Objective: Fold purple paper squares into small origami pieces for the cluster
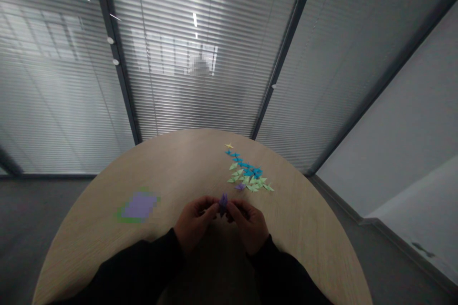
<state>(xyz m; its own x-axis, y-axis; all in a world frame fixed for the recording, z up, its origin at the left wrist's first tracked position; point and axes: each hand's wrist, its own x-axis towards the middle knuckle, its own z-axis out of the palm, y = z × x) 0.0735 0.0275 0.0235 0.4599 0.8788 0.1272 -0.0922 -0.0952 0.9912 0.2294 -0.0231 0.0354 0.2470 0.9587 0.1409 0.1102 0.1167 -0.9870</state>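
Between both hands, just above the table's near part, is a small folded purple paper piece, standing upright. My left hand pinches its left side between thumb and fingers. From the right, my right hand pinches the other side in the same way. Beyond the hands lies a cluster of folded paper cranes: blue cranes, pale green cranes, one purple crane and one yellow crane at the far end. The fold details of the held piece are too small to make out.
A stack of purple and green paper squares, blurred, lies on the left of the round wooden table. Behind the table's far edge stands a glass partition with blinds. A white wall rises at the right.
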